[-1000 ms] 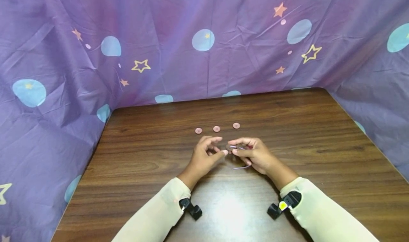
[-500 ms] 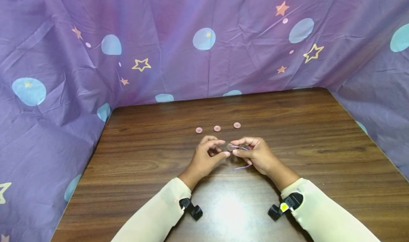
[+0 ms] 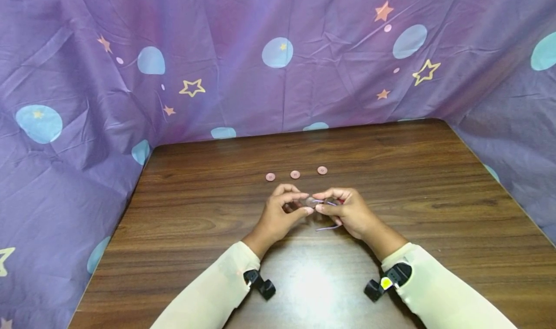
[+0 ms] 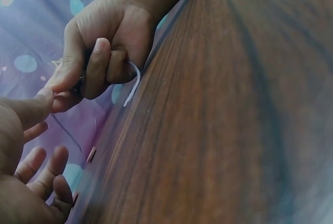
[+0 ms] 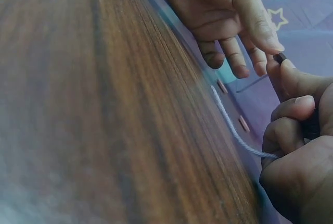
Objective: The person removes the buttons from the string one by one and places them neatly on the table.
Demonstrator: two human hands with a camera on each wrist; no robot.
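Observation:
Above the table, both hands meet at a brownish-grey button (image 3: 310, 202). My left hand (image 3: 278, 212) pinches its left edge between thumb and forefinger, the other fingers spread loosely. From the other side my right hand (image 3: 353, 212) pinches it with thumb and forefinger, its remaining fingers curled into the palm. A lilac string (image 3: 328, 228) lies across the button's face, and its loose end hangs out below the right hand's curled fingers. In the right wrist view, the button (image 5: 280, 57) appears edge-on and dark, and another dark thing (image 5: 311, 126) is partly hidden inside the right hand.
Three pink buttons lie in a row beyond the hands: a left one (image 3: 270, 177), a middle one (image 3: 295, 174) and a right one (image 3: 322, 170). The brown wooden table (image 3: 195, 252) ends at a purple curtain (image 3: 243, 92) with stars and blue spots.
My left hand has moved slightly right, and its thumb and forefinger have taken hold of the button's edge. The right hand keeps its grip almost in place.

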